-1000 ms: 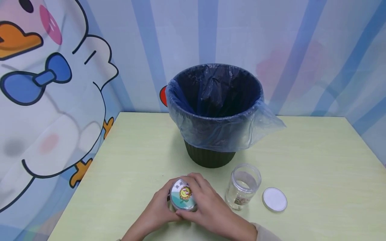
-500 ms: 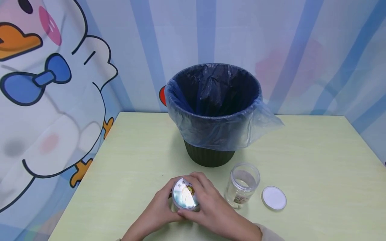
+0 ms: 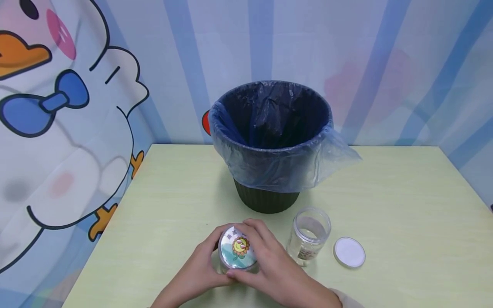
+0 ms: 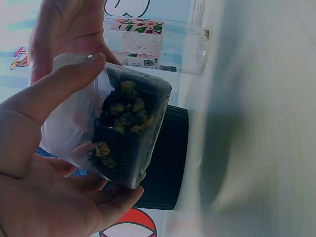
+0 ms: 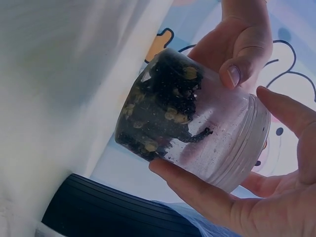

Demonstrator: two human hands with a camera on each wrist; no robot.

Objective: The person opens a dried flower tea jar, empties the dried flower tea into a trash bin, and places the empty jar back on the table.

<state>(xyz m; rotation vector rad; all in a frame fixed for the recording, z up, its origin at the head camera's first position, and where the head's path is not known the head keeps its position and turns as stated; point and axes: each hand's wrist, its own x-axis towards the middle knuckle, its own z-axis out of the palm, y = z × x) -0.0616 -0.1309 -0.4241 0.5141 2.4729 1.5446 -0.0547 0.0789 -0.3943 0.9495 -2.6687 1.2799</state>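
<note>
Both hands hold a clear jar (image 5: 182,118) close above the table's front. Its round lid (image 3: 237,248) has a sunflower print and faces up toward the head camera. Dark dried leaves and small yellowish flowers (image 4: 129,111) fill the lower part of the jar. My left hand (image 3: 202,263) grips the jar's left side, thumb along its wall in the left wrist view. From the right, my right hand (image 3: 269,265) curls round the lid end, its thumb near the lid's front edge. A second clear jar (image 3: 309,235), lidless, stands just right of my right hand.
A white round lid (image 3: 349,252) lies on the table right of the lidless jar. Behind the hands stands a dark trash bin (image 3: 265,199) lined with a blue plastic bag (image 3: 277,169). A cartoon-printed backdrop (image 3: 296,38) rises at the table's far edge and left.
The held jar has shifted slightly right and its tilt has changed: glare crossed the lid half a second ago, and now the sunflower shows plainly. Both hands keep their grip.
</note>
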